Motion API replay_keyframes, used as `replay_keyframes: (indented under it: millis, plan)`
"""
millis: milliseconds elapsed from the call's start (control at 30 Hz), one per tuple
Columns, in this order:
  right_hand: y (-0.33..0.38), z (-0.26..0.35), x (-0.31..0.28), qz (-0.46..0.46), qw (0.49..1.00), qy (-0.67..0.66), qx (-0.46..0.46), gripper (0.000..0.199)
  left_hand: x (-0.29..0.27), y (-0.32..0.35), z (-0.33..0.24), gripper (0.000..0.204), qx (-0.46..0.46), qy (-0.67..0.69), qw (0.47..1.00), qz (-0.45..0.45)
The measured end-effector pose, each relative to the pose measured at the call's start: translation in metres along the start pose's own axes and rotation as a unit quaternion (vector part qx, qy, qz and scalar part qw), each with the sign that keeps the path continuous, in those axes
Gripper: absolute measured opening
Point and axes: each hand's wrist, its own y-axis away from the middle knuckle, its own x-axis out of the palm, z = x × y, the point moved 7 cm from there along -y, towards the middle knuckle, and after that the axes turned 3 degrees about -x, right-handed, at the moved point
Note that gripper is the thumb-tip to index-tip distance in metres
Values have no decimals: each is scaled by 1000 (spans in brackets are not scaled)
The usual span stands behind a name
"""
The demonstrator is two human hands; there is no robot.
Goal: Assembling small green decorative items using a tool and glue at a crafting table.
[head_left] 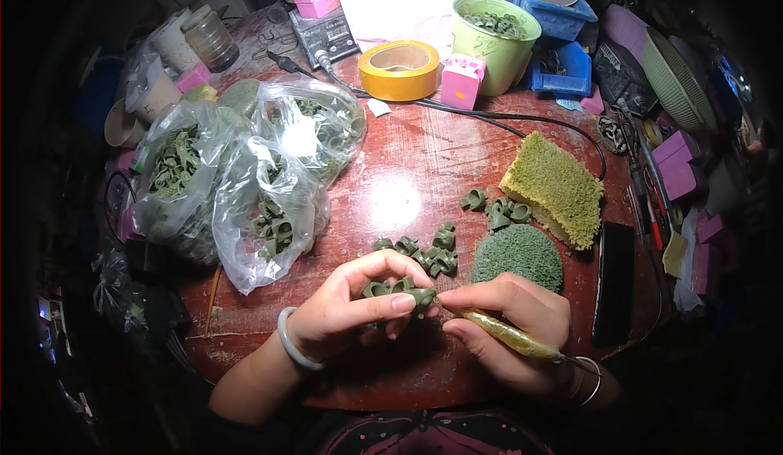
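Observation:
My left hand (pixel 330 312) is closed around several small dark green ring-shaped pieces (pixel 385 289), which look like wax. One green piece (pixel 422 296) is pinched at its fingertips, under the thumb. In my right hand (pixel 522 312) lies a pen-like tool (pixel 512 333) with a yellow wrapped handle and a thin dark cord at its rear. The tool's tip is close to the pinched piece; whether they touch I cannot tell. Just beyond my hands is a loose group of similar green pieces (pixel 440 258), and more pieces (pixel 507 210) lie beside a round green scouring pad (pixel 518 259).
A yellow-green sponge (pixel 555 190) and a black phone (pixel 613 284) lie at the right. Clear plastic bags (pixel 281 178) of green pieces crowd the left. Toward the back are orange tape (pixel 398 72), a pale green cup (pixel 496 47), a control box (pixel 325 37) and cables (pixel 489 116).

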Motion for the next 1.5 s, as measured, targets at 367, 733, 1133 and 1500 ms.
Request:
replay_keyframes:
  millis: [367,733,1133,1500]
  plan:
    - [2,6,-2,-7,999,36,-19,25,6,0,-3,32,13,29,999,-1]
    - [0,8,-8,-20,999,30,6,25,1,0,-8,31,10,25,999,-37]
    - [1,7,-3,-16,999,31,-6,25,1,1,1,32,-15,8,1000,1]
    - [2,6,-3,3,999,36,-34,27,2,1,0,33,-13,1,1000,2]
